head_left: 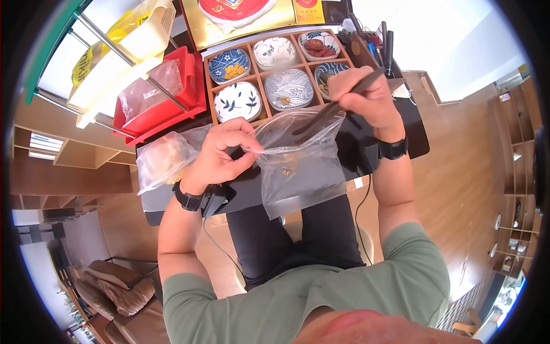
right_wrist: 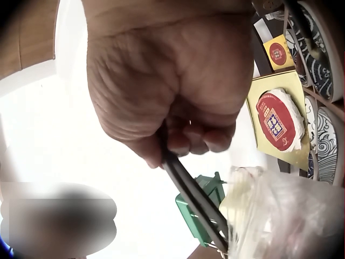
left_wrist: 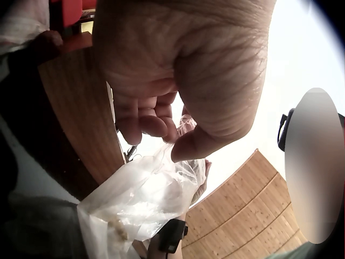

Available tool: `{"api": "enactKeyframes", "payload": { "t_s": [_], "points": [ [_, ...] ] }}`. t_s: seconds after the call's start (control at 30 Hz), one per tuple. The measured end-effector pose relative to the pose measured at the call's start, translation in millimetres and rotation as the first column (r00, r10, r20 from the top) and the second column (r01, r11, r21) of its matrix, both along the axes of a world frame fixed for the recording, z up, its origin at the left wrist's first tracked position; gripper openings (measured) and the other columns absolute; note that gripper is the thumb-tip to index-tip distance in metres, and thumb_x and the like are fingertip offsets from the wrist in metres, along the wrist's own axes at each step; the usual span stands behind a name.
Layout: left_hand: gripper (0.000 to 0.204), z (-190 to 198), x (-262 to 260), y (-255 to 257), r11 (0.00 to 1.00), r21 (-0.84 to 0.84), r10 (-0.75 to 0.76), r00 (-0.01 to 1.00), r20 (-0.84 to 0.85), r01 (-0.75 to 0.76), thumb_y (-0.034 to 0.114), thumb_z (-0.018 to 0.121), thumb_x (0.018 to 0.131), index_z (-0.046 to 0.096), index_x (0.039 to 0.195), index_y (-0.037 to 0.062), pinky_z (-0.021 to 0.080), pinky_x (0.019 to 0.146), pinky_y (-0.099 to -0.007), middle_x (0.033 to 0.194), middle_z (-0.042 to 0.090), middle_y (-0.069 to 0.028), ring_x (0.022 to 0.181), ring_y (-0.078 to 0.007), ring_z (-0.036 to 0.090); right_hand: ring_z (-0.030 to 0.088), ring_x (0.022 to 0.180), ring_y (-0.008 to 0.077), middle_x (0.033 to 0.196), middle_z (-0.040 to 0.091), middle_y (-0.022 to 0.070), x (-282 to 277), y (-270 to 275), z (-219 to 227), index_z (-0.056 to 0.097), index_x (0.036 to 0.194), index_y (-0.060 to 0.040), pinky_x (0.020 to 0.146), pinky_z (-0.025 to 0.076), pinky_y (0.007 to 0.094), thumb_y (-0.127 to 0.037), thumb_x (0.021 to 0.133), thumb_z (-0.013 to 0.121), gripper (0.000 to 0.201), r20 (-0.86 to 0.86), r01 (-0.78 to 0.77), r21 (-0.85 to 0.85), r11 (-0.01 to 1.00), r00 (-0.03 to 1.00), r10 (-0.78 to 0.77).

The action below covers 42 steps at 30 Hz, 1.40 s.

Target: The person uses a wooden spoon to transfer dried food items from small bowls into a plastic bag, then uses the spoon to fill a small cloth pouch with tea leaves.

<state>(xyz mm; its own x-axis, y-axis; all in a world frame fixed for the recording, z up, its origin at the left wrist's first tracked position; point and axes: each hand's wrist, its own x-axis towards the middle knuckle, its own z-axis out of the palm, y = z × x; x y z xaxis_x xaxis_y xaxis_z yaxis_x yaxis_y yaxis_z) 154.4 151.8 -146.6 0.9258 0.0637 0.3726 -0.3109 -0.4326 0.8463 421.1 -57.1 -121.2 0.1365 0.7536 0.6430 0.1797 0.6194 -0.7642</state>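
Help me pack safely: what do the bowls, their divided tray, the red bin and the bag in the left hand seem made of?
Bowls: glossy glazed ceramic, probably porcelain; shiny, painted patterns.
Tray: likely wood, perhaps lacquered; brown, straight slats.
Bin: probably smooth plastic; uniform red, moulded-looking rim.
Bag: thin plastic film; see-through, creased, catching light.

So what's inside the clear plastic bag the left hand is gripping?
A few small yellowish-brown pieces show through the clear plastic bag; a dark stick-like tool reaches into its mouth. The left hand hides one upper corner. I cannot tell what the pieces are.
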Motion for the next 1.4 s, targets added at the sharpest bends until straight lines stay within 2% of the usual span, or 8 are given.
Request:
{"api": "enactKeyframes", "payload": {
  "t_s": [0.2,0.33,0.67,0.73,1.07,1.13,1.27,1.4],
  "points": [
    [0.022,0.9,-0.6,0.8,1.000,0.015,-0.025,1.000,-0.009,0.025,-0.010,0.071,0.074,0.074,0.089,0.0054,0.048,0.070,-0.0268,0.089,0.064,-0.0055,0.080,-0.0154,0.063,0.053,0.068,0.0110,0.079,0.061,0.0017,6.5,13.1,-11.2,0.068,0.095,-0.0003,0.062,0.042,0.0258,-0.010,0.097,0.067,0.010,-0.315,0.193,-0.073,0.979,0.927,-0.206],
    [0.022,-0.4,0.1,-0.3,0.999,0.010,-0.042,0.999,-0.004,0.042,-0.010,0.071,0.074,0.074,0.089,0.0053,0.048,0.069,-0.0268,0.089,0.064,-0.0060,0.079,-0.0158,0.063,0.053,0.072,0.0027,0.080,0.064,-0.0016,5.8,27.3,-28.8,0.070,0.096,0.0007,0.061,0.041,0.0213,-0.012,0.095,0.071,0.012,0.182,0.577,-0.268,0.771,0.816,-0.548],
    [0.018,2.8,-2.4,-4.6,0.999,-0.005,-0.052,0.999,-0.010,0.052,-0.008,0.072,0.074,0.074,0.086,0.0045,0.043,0.068,-0.0272,0.083,0.061,-0.0053,0.076,-0.0147,0.057,0.051,0.063,0.0069,0.069,0.062,0.0010,-15.1,30.8,-19.9,0.070,0.094,0.0016,0.056,0.042,0.0253,-0.011,0.091,0.075,0.013,0.424,0.624,-0.141,0.768,0.739,-0.523],
    [0.018,2.1,-0.3,-4.7,1.000,-0.027,-0.015,0.999,-0.030,0.014,-0.009,0.073,0.073,0.074,0.085,0.0044,0.044,0.069,-0.0271,0.084,0.061,-0.0051,0.076,-0.0147,0.057,0.069,0.074,0.0245,0.082,0.073,0.0121,-16.0,32.5,-14.2,0.072,0.093,-0.0027,0.069,0.053,0.0335,-0.017,0.089,0.075,0.015,0.431,0.580,-0.225,0.783,0.780,-0.453],
    [0.021,0.6,4.3,-2.1,0.999,0.025,-0.048,0.999,0.013,0.048,-0.009,0.071,0.073,0.074,0.088,0.0051,0.045,0.067,-0.0273,0.085,0.062,-0.0061,0.076,-0.0167,0.060,0.065,0.067,0.0207,0.079,0.070,0.0136,-5.3,31.9,-17.2,0.070,0.092,0.0016,0.063,0.049,0.0284,-0.009,0.089,0.074,0.012,0.497,0.583,0.108,0.805,0.670,-0.552],
    [0.020,-4.6,0.2,-2.1,0.999,0.018,0.032,0.999,-0.024,-0.031,-0.009,0.071,0.074,0.074,0.088,0.0051,0.045,0.067,-0.0273,0.084,0.062,-0.0061,0.076,-0.0173,0.060,0.062,0.077,0.0092,0.082,0.069,0.0047,-1.1,23.0,-20.6,0.070,0.092,0.0008,0.067,0.049,0.0257,-0.009,0.093,0.071,0.010,0.369,0.623,-0.135,0.771,0.753,-0.544],
    [0.020,0.6,1.4,-2.9,0.999,0.043,0.016,1.000,-0.002,-0.016,-0.009,0.071,0.074,0.074,0.088,0.0052,0.045,0.067,-0.0270,0.084,0.062,-0.0061,0.076,-0.0175,0.060,0.059,0.079,0.0067,0.089,0.067,0.0014,8.3,14.6,-11.5,0.067,0.096,-0.0013,0.066,0.047,0.0242,-0.008,0.098,0.066,0.007,-0.030,0.547,-0.052,0.835,0.835,-0.549],
    [0.021,-2.7,1.3,-1.4,0.999,0.013,0.030,1.000,-0.005,-0.030,-0.010,0.072,0.074,0.073,0.089,0.0048,0.045,0.066,-0.0256,0.084,0.062,-0.0055,0.075,-0.0152,0.060,0.052,0.076,0.0196,0.086,0.059,0.0073,7.7,5.3,-8.4,0.059,0.097,-0.0014,0.069,0.042,0.0344,-0.013,0.101,0.060,0.013,-0.353,0.107,0.100,0.989,0.933,-0.065]
  ]
}}
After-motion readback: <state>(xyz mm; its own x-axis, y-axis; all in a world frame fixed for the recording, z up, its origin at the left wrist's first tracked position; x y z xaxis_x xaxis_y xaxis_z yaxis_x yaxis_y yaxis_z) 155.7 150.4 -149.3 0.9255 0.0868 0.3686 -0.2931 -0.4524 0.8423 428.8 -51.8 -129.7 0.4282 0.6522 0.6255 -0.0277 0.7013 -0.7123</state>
